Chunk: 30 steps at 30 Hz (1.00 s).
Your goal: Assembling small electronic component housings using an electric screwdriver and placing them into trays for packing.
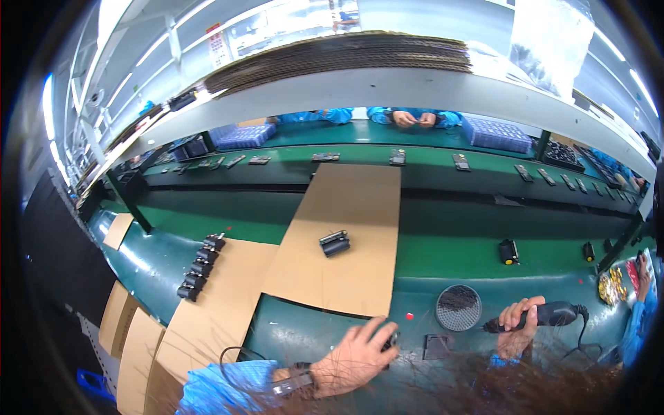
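My right hand [522,321] is wrapped round a black electric screwdriver [557,315], whose tip points left and whose cord trails off to the right. The fingers of my left hand [354,361] curl over a small black part [392,340]; my hand hides most of it. A dark band with a wire circles the left wrist. Between the hands stands a round dish [458,308] of small dark screws, and a flat black square piece [437,347] lies just below it. Beyond my left hand, a black cylindrical unit [335,243] rests on a cardboard sheet [346,277].
Several black units [200,268] stand in a row on cardboard at left. Another unit [509,252] is on the green belt. Circuit boards [461,162] line the far conveyor. A shelf [387,79] crosses above. Other people's hands [415,119] work opposite; another person [643,304] is at right.
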### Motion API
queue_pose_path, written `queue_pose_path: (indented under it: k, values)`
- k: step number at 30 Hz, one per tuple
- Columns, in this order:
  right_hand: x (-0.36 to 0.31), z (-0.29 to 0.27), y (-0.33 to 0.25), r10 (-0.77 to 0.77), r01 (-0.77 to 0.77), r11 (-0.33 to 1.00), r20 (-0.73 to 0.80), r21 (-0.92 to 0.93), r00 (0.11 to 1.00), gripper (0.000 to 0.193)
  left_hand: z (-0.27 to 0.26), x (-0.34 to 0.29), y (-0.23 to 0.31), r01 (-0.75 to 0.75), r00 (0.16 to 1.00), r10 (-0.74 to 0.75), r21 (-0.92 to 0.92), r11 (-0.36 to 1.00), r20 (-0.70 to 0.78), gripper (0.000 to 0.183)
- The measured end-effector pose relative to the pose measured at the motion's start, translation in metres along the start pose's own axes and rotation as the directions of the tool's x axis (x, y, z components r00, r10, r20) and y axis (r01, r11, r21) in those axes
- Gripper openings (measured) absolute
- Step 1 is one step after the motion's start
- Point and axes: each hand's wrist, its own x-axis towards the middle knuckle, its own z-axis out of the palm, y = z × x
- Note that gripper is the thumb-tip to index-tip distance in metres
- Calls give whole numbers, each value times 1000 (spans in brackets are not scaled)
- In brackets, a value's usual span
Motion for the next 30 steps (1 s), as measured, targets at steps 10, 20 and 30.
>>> queue_pose_path:
  k: [10,20,30]
  values:
    - [-2,-2,17,34,-34,999,-18,-15,999,21,13,-42,-3,8,996,27,-375,927,86,58]
    - [4,-16,10,17,-16,1000,106,-13,994,21,-50,-338,-199,794,95,-871,-491,359,-483,91]
    - [9,-24,13,23,-24,1000,112,10,993,21,17,-374,-274,853,10,-960,-498,153,-278,92]
